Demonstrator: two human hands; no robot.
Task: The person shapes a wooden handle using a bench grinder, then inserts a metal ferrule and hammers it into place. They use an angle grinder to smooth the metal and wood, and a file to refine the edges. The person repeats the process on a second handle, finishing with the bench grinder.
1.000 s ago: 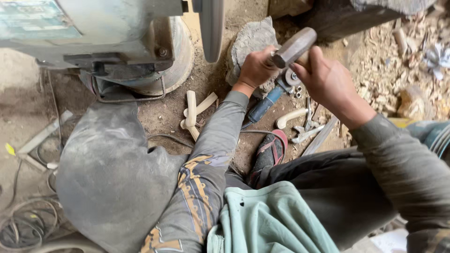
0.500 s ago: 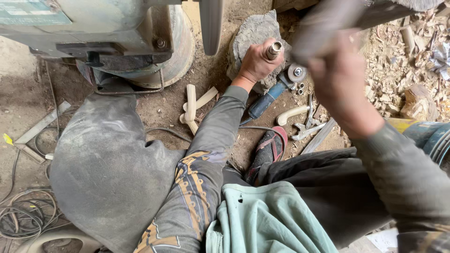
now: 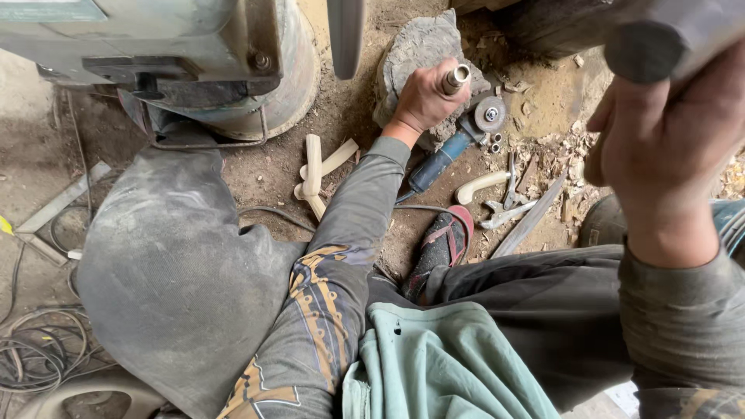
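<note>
My left hand (image 3: 423,99) grips a steel chisel (image 3: 455,79) held upright against a grey stone block (image 3: 419,46) on the dirt floor. Raised high and close to the camera at the upper right, my right hand (image 3: 667,147) is shut on a heavy metal hammer (image 3: 671,31), well above the chisel's round top. A blue angle grinder (image 3: 458,140) with its disc lies on the ground just right of the stone.
Pale carved wooden pieces (image 3: 314,174) lie left of my forearm; pliers (image 3: 512,178) and a curved handle sit among wood chips on the right. A grey machine (image 3: 178,54) stands at the upper left, a dark sheet (image 3: 171,279) below it, cables at the lower left.
My right hand has lifted the hammer off the chisel's head, up and to the right toward the camera. The left hand stays on the chisel at the stone.
</note>
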